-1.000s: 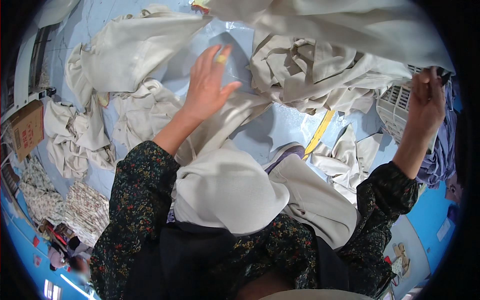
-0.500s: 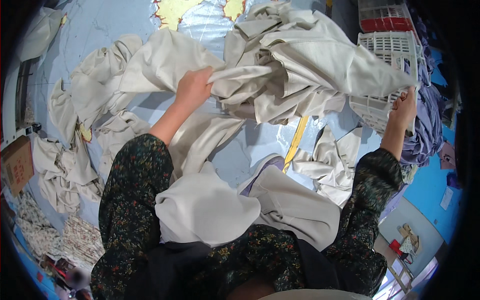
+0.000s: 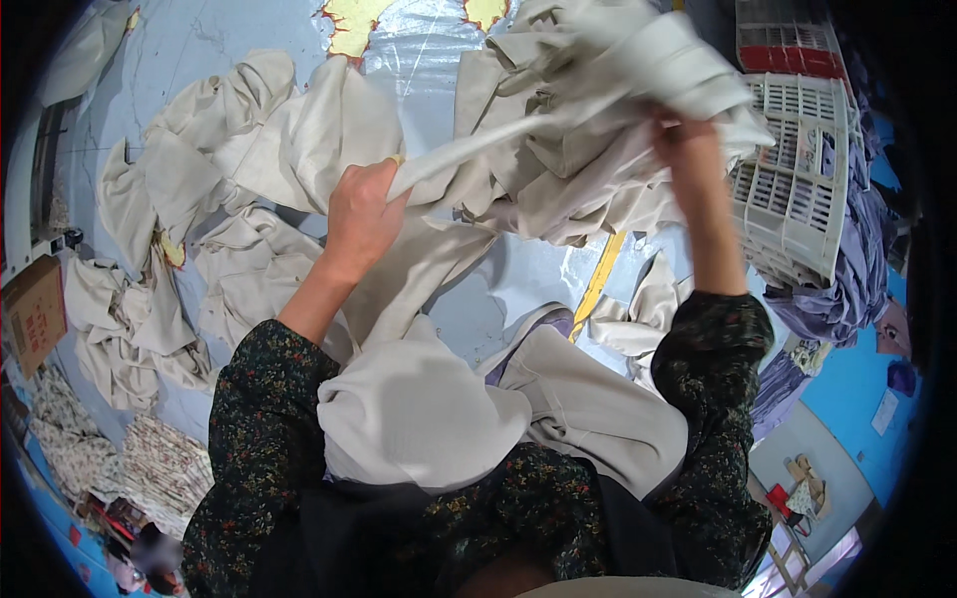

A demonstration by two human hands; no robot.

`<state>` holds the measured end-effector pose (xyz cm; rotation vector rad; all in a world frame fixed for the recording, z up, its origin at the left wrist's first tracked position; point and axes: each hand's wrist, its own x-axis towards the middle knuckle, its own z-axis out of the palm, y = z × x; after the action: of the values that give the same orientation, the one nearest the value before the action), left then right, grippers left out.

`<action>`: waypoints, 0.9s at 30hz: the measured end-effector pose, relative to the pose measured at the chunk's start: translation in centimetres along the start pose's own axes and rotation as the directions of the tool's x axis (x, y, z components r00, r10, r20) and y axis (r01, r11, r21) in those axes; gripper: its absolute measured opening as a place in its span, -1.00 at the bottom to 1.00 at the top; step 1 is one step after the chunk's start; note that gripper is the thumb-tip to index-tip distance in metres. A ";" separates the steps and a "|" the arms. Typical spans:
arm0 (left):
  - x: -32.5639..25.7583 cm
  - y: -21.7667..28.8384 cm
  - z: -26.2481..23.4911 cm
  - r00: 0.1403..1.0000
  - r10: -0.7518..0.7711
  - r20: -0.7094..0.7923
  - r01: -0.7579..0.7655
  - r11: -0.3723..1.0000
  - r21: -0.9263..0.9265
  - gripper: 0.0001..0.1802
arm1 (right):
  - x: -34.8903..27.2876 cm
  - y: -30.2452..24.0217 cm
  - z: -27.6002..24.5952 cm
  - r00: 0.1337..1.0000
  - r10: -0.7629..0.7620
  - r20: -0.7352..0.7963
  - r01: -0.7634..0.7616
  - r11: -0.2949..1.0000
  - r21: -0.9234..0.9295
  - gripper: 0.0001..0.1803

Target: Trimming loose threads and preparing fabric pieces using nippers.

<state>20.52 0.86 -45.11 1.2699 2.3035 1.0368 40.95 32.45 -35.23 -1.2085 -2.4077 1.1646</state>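
My left hand (image 3: 365, 214) is closed on the edge of a cream cloth piece (image 3: 469, 148), pulled into a taut strip toward the upper right. My right hand (image 3: 688, 140) is at the far right of that cloth, smeared by motion, with gathered folds (image 3: 688, 75) bunched over it; its fingers are mostly hidden. Beneath and behind lies a heap of the same cream fabric (image 3: 588, 189). Left of my left hand, more cream cloth (image 3: 339, 130) rises in a loose fold. Another length (image 3: 424, 409) lies across my lap.
White plastic crates (image 3: 797, 189) stand at the right, with purple cloth (image 3: 842, 289) beside them. Crumpled cream pieces (image 3: 130, 339) lie on the grey floor (image 3: 469, 299) at left. A yellow stripe (image 3: 600, 274) crosses the floor. A cardboard box (image 3: 38, 314) is at the far left.
My right hand has swept left, away from the crates, bringing the stretched cloth into bunched folds. My left hand has come slightly nearer to me, still gripping the cloth.
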 end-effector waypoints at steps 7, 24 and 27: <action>0.7 3.6 0.1 0.971 0.235 0.035 -0.231 0.969 -0.082 -0.84 | -1.2 -2.8 -5.0 0.913 0.394 -0.105 -0.063 0.392 0.918 -0.51; -0.5 4.3 -1.0 0.963 0.252 0.099 -0.245 0.966 -0.078 -0.83 | -5.9 -2.8 3.2 0.914 0.327 0.241 -0.404 0.663 0.630 -0.56; -0.5 4.7 -1.1 0.969 0.231 0.088 -0.227 0.972 -0.062 -0.80 | -7.1 -5.0 5.5 0.891 0.236 0.387 -0.451 0.560 0.695 -0.54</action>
<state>23.03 1.55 -41.01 1.5575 2.0831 1.0753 39.93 22.30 -34.17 -1.2672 -1.4251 2.2801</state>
